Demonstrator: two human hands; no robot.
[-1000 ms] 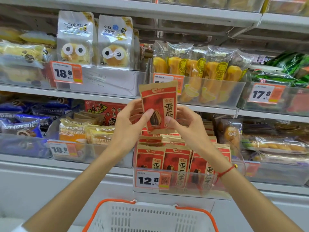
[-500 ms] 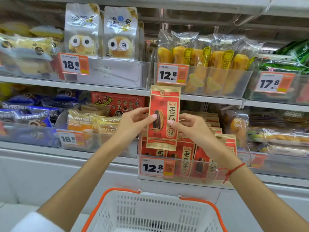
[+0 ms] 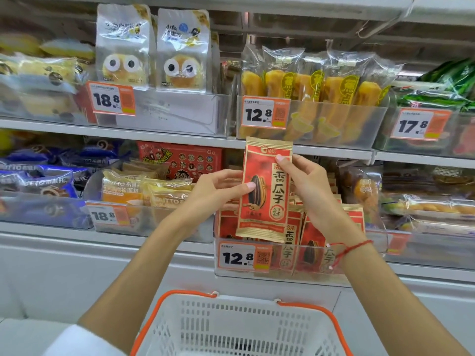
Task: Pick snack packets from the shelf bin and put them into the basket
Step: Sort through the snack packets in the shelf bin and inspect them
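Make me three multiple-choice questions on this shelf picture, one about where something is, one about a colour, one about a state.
1. Where is the basket?
A. Below the hands, in front of the shelves
B. On the top shelf
C. Hanging from the right arm

2. What colour is the basket's rim?
A. Blue
B. Orange
C. Green

3. How is the red seed packet held?
A. Lying in the basket
B. By the left hand alone
C. Upright by both hands

Answers: 1 A, it sits at the bottom of the view under both forearms. 2 B, an orange band runs round its white mesh. 3 C, the left hand pinches its left edge and the right hand grips its right side, above the clear bin.
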